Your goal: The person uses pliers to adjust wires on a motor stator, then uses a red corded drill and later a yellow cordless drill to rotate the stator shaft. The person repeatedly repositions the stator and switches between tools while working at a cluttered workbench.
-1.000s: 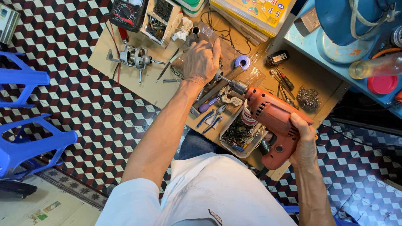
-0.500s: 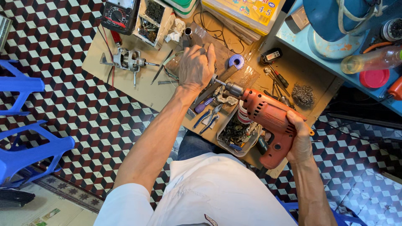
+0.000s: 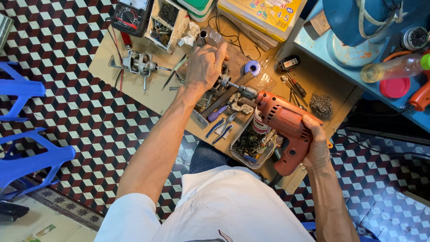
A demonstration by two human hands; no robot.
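Centre frame, on the bench [image 3: 134, 92]: I see the left hand [image 3: 204, 67] clenched on a metal part [image 3: 222, 80].
Drill axis: red electric drill [image 3: 284, 127], gripped by the right hand [image 3: 316, 145], points upper left; chuck [image 3: 247, 92] nearly meets that part.

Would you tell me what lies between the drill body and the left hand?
In the head view, the drill's steel chuck spans it, reaching the metal part under the left hand.

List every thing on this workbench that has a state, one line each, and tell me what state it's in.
Red electric drill: gripped at the handle by the right hand, chuck pointing at the metal part.
Metal part: pinned on the board under the left hand.
Multimeter: lying face up.
Tray of small parts: open, full.
Blue-handled pliers: lying loose, untouched.
Clear bottle: on its side.
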